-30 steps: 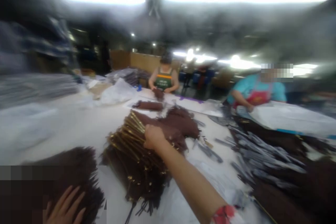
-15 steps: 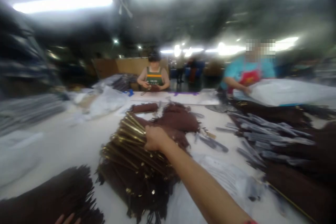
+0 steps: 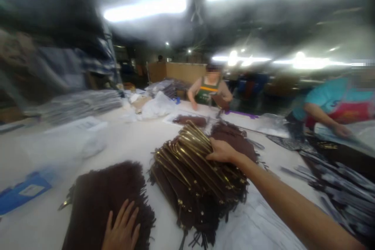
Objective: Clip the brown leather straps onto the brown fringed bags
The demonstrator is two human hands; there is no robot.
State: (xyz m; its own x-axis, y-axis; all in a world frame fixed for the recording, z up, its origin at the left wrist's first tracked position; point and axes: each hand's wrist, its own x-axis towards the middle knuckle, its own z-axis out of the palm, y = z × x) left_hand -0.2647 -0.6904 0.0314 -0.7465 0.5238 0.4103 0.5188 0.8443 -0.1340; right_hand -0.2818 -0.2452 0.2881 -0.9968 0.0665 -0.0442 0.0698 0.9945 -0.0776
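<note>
My left hand (image 3: 121, 226) lies with fingers spread on a dark brown fringed pouch (image 3: 102, 195), at the lower left of the table. A bit of gold metal shows at that pouch's left edge. My right hand (image 3: 224, 151) reaches across to a fanned pile of brown fringed pouches with gold zippers (image 3: 187, 168). Its fingers are closed on the upper right side of the pile, where the zippered edges bunch together; how many it grips I cannot tell. Zipper pulls and fringe hang at the pile's near end.
More brown pieces (image 3: 234, 136) lie behind the pile. A blue packet (image 3: 26, 193) and clear plastic bags (image 3: 67, 140) are at left. Grey strips (image 3: 348, 187) cover brown material at right. One co-worker (image 3: 211, 90) is across the table, another (image 3: 336, 105) at right.
My view has turned left, so everything sits further right. My left hand shows more fully, flat on the brown pouch. My right hand stays on the pile. The co-worker opposite has moved their hands apart.
</note>
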